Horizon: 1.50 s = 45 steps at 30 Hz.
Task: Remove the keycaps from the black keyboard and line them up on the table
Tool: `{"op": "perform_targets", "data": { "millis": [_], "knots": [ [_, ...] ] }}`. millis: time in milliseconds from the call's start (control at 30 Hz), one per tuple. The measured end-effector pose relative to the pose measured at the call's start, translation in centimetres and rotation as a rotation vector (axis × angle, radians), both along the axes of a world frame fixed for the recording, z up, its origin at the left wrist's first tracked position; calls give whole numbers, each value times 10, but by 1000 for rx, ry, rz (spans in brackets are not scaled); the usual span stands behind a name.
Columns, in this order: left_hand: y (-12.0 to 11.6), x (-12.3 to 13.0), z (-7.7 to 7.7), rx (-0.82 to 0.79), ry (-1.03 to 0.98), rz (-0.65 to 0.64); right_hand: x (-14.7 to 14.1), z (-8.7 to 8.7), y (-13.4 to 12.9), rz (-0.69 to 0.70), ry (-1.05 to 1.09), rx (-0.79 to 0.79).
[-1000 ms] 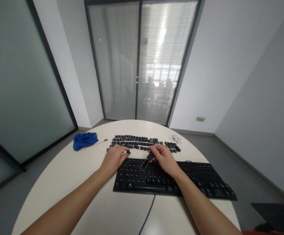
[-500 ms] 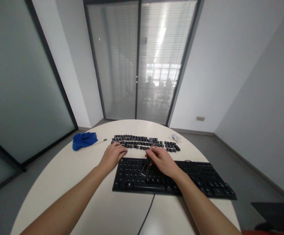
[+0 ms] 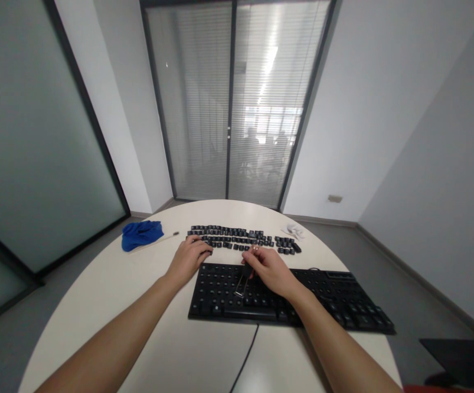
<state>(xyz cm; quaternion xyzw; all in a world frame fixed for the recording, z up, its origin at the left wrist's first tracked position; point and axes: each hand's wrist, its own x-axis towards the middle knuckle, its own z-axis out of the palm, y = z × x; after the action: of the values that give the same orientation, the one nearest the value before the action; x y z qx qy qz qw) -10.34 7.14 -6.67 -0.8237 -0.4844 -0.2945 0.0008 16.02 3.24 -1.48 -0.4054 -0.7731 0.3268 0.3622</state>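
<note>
A black keyboard [image 3: 237, 311] lies across the table, many of its key positions bare in the upper and left parts. In my right hand [image 3: 267, 267] is a keycap puller [image 3: 241, 285], closed fingers around its dark handle, its wire loops pointing down over the keyboard. My left hand [image 3: 188, 257] rests at the keyboard's upper left, by the front of several rows of loose keycaps [image 3: 228, 232]. Its thumb and fingers are bent together around a small dark keycap [image 3: 209, 252], partly hidden.
A blue cloth [image 3: 141, 234] and a thin brush [image 3: 167, 238] lie at the left of the round white table [image 3: 109, 305]. Crumpled white material [image 3: 294, 230] sits at the back right. The keyboard cable [image 3: 245, 357] runs toward me over the front edge.
The fingers of my left hand have shifted slightly, and a dark keycap now shows at their tips. My right hand and the puller stay nearly still.
</note>
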Motion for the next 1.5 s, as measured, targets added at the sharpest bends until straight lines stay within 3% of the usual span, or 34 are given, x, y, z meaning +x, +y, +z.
{"op": "perform_targets", "data": {
  "millis": [533, 1500],
  "knots": [
    [1, -7, -4, 71, 22, 2, 0, -1, 1, 4, -7, -1],
    [-3, -5, -1, -18, -83, 83, 4, 2, 1, -4, -42, 21]
  ]
}}
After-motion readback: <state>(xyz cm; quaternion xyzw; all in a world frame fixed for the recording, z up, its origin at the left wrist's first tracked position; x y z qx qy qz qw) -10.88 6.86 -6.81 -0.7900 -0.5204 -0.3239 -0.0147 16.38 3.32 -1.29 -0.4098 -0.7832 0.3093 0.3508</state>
